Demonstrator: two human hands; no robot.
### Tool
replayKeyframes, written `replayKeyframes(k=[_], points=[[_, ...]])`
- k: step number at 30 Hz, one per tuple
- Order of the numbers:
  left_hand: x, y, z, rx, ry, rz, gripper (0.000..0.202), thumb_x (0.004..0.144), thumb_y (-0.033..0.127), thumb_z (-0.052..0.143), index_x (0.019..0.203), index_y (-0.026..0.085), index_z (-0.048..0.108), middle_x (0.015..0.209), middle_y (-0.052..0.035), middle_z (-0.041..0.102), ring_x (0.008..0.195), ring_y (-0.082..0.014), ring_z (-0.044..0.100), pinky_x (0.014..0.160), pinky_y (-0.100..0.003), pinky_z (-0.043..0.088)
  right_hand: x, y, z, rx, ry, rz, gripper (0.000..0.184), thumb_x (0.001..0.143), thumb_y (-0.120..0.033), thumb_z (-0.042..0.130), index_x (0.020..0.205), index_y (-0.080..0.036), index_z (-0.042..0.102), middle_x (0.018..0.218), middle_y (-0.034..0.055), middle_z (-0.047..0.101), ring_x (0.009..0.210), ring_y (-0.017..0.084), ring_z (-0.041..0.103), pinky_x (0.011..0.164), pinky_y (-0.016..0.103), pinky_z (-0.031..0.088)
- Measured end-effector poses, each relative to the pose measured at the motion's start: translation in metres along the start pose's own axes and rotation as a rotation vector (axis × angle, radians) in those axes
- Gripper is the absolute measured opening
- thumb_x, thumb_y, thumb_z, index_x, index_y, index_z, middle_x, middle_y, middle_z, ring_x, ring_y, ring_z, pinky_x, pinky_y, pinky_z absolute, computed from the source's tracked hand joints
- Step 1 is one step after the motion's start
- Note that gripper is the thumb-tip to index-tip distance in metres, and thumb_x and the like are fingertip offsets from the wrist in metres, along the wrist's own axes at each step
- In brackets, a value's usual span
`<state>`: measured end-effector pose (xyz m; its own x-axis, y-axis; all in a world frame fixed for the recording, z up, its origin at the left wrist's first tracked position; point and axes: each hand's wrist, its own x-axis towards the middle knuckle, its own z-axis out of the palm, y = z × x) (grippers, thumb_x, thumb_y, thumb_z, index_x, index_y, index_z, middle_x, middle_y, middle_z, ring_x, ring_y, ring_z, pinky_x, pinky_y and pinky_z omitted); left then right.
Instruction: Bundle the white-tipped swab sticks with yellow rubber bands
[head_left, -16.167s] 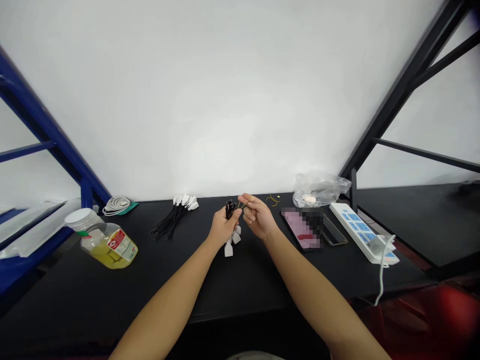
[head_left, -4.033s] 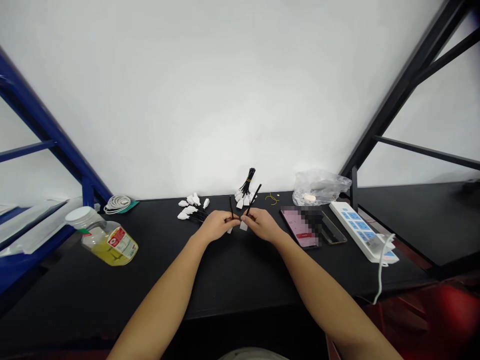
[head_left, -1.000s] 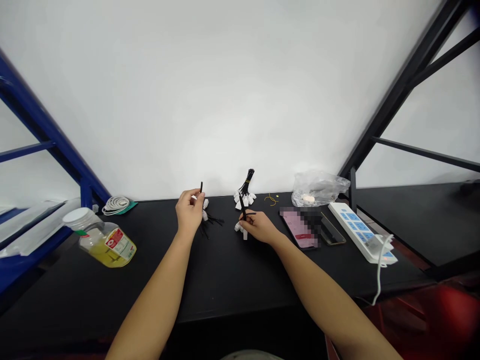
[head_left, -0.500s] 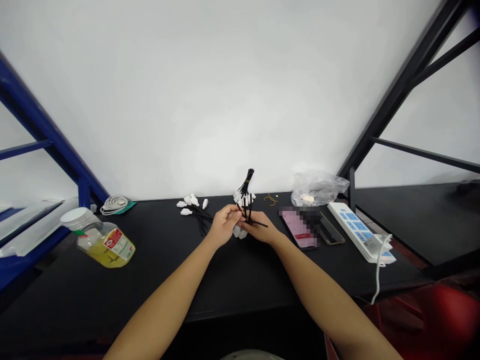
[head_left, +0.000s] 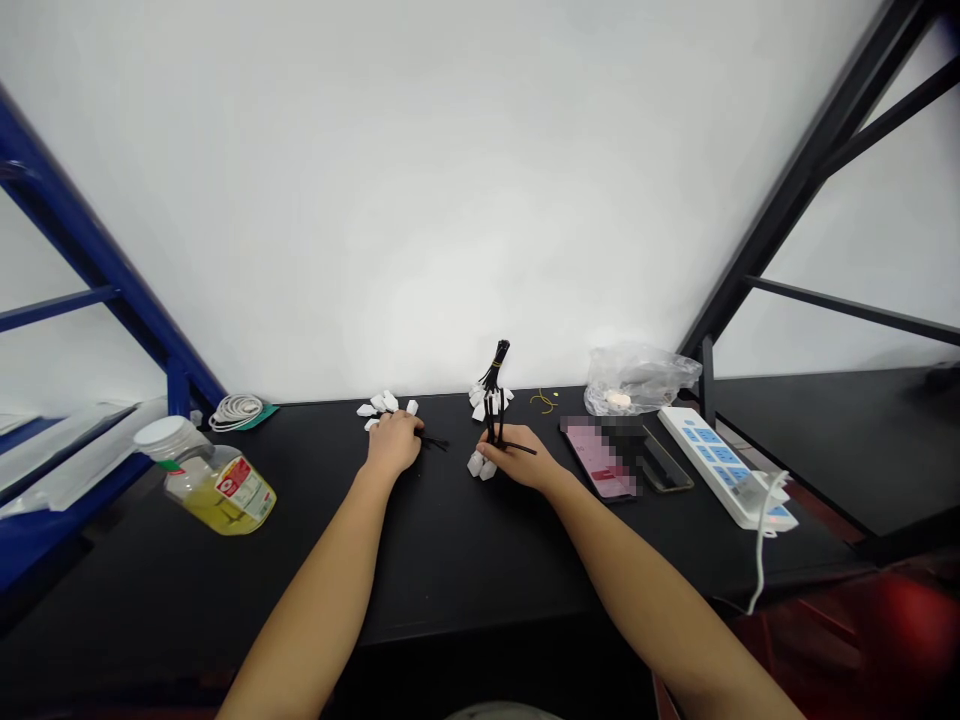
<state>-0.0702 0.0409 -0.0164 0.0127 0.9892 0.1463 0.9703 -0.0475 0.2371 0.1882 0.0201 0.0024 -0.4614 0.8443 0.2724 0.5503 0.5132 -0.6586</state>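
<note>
My right hand [head_left: 517, 458] rests on the black table [head_left: 450, 540], closed round a few black cables with white connector ends [head_left: 491, 448]. My left hand [head_left: 393, 443] lies knuckles-up on a loose pile of the same black cables with white ends [head_left: 390, 408], fingers curled over them. Behind my right hand a tied bundle of cables [head_left: 493, 378] stands upright near the wall.
A tipped jar of yellow liquid [head_left: 206, 482] lies at the left, a coiled white cable [head_left: 235, 410] behind it. A phone [head_left: 606, 455], a white power strip [head_left: 726, 464], a clear plastic bag [head_left: 637, 378] and a yellow tie [head_left: 544, 401] lie to the right.
Half a second ago both hands met at the cables in my right hand. My left hand has since moved left and come down on the loose pile.
</note>
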Motion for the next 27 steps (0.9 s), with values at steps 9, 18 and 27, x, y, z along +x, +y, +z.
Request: replayKeyframes(k=[9, 18, 27], points=[[-0.003, 0.006, -0.011, -0.185, 0.293, -0.006, 0.032, 0.095, 0.025, 0.047, 0.111, 0.025, 0.075, 0.117, -0.0095, 0.072, 0.112, -0.0309, 0.061, 0.106, -0.052, 0.035, 0.000, 0.002, 0.000, -0.020, -0.006, -0.022, 0.015, 0.091, -0.030, 0.060, 0.086, -0.022, 0.071, 0.081, 0.0008, 0.072, 0.074, 0.015, 0.065, 0.067, 0.024, 0.044], [-0.025, 0.064, -0.002, -0.771, 0.397, 0.372, 0.024, 0.094, 0.035, 0.058, 0.103, 0.021, 0.074, 0.108, -0.0075, 0.072, 0.095, -0.0199, 0.067, 0.090, -0.033, 0.053, 0.000, 0.009, 0.004, 0.012, 0.029, -0.072, 0.016, 0.093, -0.034, 0.061, 0.097, -0.022, 0.070, 0.086, 0.0017, 0.072, 0.076, 0.016, 0.065, 0.070, 0.025, 0.046], [-0.025, 0.073, 0.009, -0.900, 0.226, 0.322, 0.025, 0.094, 0.036, 0.055, 0.101, 0.020, 0.073, 0.100, -0.0069, 0.074, 0.089, -0.0189, 0.069, 0.081, -0.031, 0.056, -0.001, 0.011, 0.006, 0.101, 0.040, -0.067, 0.020, 0.094, -0.038, 0.059, 0.094, -0.022, 0.072, 0.091, 0.0035, 0.075, 0.081, 0.017, 0.067, 0.076, 0.028, 0.051]])
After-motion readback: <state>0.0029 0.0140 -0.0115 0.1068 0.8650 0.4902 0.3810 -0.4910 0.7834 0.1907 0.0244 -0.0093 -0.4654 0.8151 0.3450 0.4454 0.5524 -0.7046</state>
